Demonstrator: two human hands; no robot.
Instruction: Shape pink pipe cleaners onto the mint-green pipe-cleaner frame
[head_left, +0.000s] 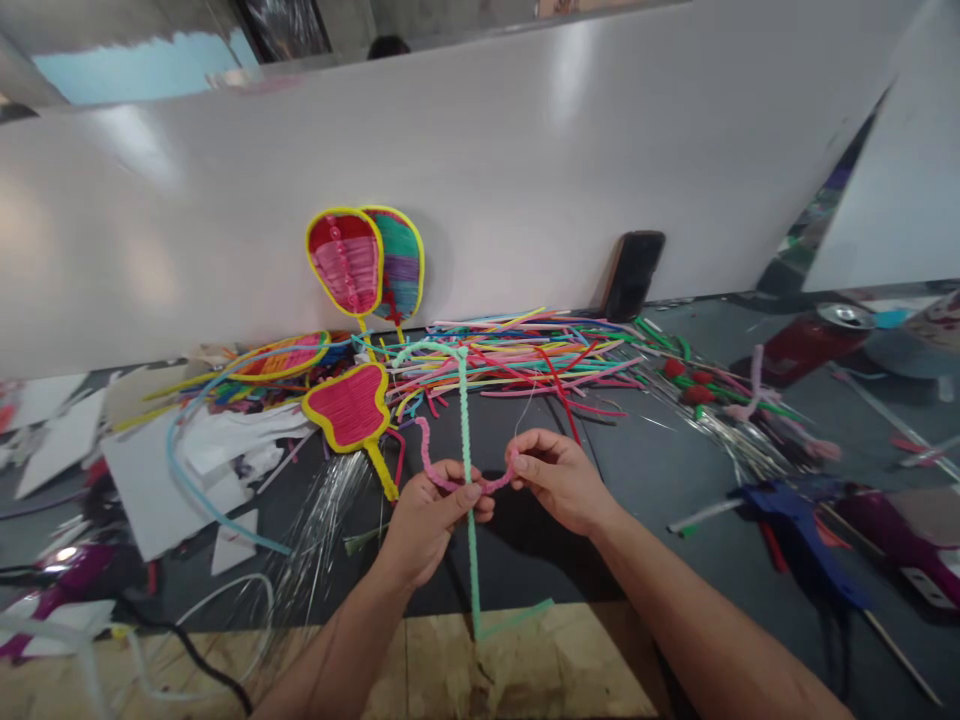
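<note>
A mint-green pipe cleaner [465,425] runs nearly upright in front of me, curled over to the left at its top and bent to the right at its bottom. Across it lies a curved pink pipe cleaner [428,462]. My left hand [427,525] is closed, pinching both where they cross. To the right, my right hand [562,482] pinches the pink one near its right end, and a thin clear strand rises from those fingers. Left of my hands lies a yellow-edged pink fan shape [349,408] made of pipe cleaners.
Loose colourful pipe cleaners [525,355] lie behind my hands. Two finished fan shapes [345,262] and a phone [634,275] lean on the white panel [495,150]. At right are a red can [806,345] and blue glue gun [799,530]; white paper scraps [161,490] lie left.
</note>
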